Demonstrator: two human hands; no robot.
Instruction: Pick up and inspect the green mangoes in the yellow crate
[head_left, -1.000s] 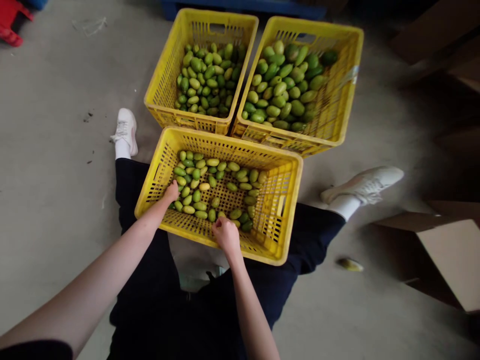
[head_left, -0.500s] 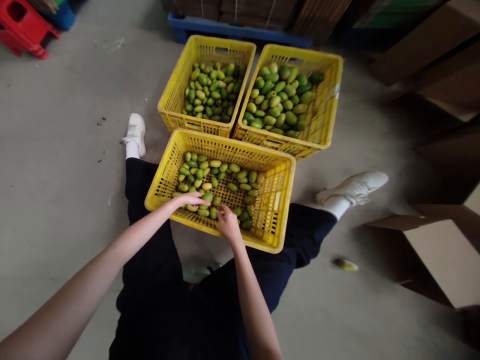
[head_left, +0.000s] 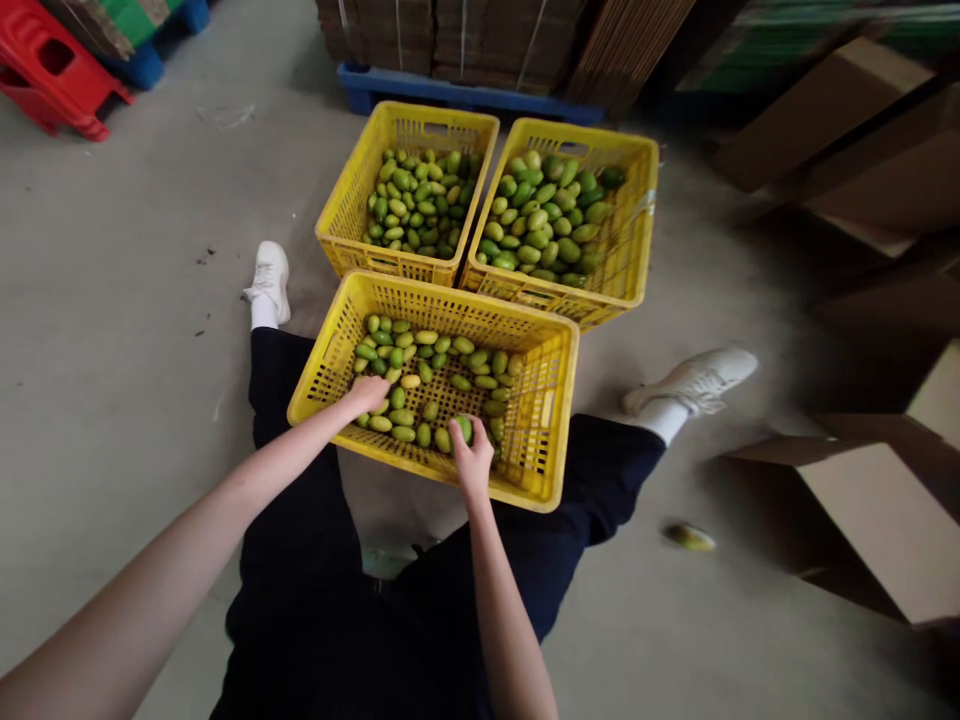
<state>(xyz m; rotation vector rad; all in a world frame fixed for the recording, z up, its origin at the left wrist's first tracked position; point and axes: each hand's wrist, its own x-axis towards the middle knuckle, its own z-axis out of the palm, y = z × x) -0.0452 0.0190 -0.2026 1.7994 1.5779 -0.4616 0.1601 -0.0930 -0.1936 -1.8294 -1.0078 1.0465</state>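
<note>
The nearest yellow plastic crate (head_left: 551, 440) sits between my legs, with green, oval, mango-like fruits (head_left: 402, 417) spread over its slatted bottom. One yellower fruit (head_left: 410, 381) lies near the middle. My right hand (head_left: 474, 462) is over the crate's front part, thumb and fingers closed around a green fruit (head_left: 464, 428). At the crate's left side, my left hand (head_left: 369, 393) reaches down among the fruits with its fingers curled. Whatever it grips is hidden under the hand.
Two more yellow crates, one at back left (head_left: 330, 215) and one at back right (head_left: 637, 240), hold heaps of the same fruits. A single fruit (head_left: 690, 537) lies on the floor at right, near an open cardboard box (head_left: 877, 520). A blue pallet (head_left: 472, 95) and red stool (head_left: 64, 70) stand behind.
My right hand has moved slightly right and now has a green fruit in its grasp. My left hand has drawn back left, away from the fruit it was touching.
</note>
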